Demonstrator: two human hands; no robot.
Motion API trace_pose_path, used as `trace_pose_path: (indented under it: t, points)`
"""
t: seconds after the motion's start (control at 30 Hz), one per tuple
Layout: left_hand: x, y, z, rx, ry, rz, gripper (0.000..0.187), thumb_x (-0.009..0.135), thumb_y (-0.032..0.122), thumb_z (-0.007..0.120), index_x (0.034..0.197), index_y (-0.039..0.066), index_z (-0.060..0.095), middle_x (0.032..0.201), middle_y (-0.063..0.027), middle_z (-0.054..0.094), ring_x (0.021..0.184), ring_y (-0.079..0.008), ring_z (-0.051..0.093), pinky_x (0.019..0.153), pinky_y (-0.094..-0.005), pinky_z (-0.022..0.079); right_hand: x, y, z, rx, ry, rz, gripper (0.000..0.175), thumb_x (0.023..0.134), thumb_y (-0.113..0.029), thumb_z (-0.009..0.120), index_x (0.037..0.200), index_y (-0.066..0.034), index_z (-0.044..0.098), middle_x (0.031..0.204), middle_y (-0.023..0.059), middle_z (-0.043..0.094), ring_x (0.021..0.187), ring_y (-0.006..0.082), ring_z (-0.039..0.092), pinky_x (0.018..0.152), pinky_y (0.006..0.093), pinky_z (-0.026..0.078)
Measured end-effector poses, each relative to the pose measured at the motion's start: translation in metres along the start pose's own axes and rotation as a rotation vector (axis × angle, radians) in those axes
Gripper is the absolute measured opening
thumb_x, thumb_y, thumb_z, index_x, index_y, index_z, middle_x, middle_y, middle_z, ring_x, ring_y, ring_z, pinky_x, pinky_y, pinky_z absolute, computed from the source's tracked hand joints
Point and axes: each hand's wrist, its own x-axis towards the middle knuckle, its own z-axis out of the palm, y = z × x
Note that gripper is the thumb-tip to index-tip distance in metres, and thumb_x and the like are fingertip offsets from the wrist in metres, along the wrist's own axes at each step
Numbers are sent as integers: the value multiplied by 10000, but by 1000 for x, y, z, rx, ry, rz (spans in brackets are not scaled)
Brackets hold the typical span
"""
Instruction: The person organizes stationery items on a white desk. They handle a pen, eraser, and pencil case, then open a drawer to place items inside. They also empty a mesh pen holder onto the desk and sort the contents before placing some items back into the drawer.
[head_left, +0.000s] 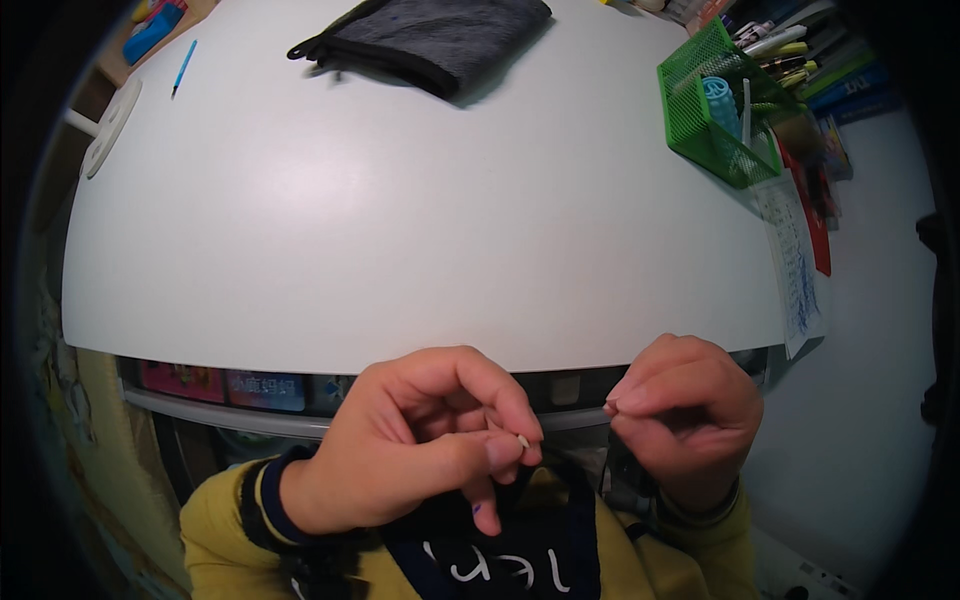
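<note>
My left hand (427, 442) is held just in front of the desk edge, above my lap. Between its thumb and index finger it pinches a tiny pale piece (523, 442), too small to identify. To the right, my right hand (686, 412) hovers by the same edge with its thumb and index fingertips drawn together. Whether anything small sits between those fingertips cannot be made out. The hands are apart from each other. Beyond them spreads the white desktop (420, 247).
A grey cloth (442, 45) with black edging lies at the back. A thin blue pen refill (184, 69) rests at the far left, near a white stand base (114, 129). At right are a green mesh pen holder (686, 105) and a scribbled paper (791, 262). Below is an open drawer (300, 426).
</note>
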Motion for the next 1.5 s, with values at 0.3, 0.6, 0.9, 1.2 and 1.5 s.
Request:
trace_pose_path:
  t: [0.3,0.6,0.9,1.2,1.5]
  points:
    - [3,-5,2,-68,12,-38,153,945,-62,590,1097,-69,606,1010,-139,668,868,-140,674,630,-272,638,-1,-6,14,307,-96,142,204,757,115,732,918,-7,707,919,109,711,811,173,689,704,266,533]
    - [1,-5,6,204,95,130,167,911,-69,660,1078,-74,672,1047,-143,665,844,-146,681,651,-235,614,-8,1,26,741,24,337,382,868,93,703,1193,41,509,1009,141,683,996,187,695,900,319,570]
    - [1,-6,11,297,127,266,168,889,-98,671,1054,-73,692,1049,-157,673,854,-147,684,673,-225,608,-11,-5,31,317,104,61,339,841,98,715,1124,30,542,1003,182,717,888,208,732,795,309,595]
    - [2,-14,8,209,61,275,137,877,-95,692,1011,-76,670,1041,-166,677,880,-165,691,695,-247,625,-10,-9,26,60,-10,-90,279,782,59,766,1036,-25,689,1039,140,745,903,236,737,727,283,589]
    - [3,-15,6,178,62,228,128,841,-121,703,955,-69,679,1017,-189,658,824,-214,698,651,-286,631,-8,-14,20,-100,-63,-157,413,722,74,808,1108,-8,688,1008,145,743,849,236,741,706,302,599]
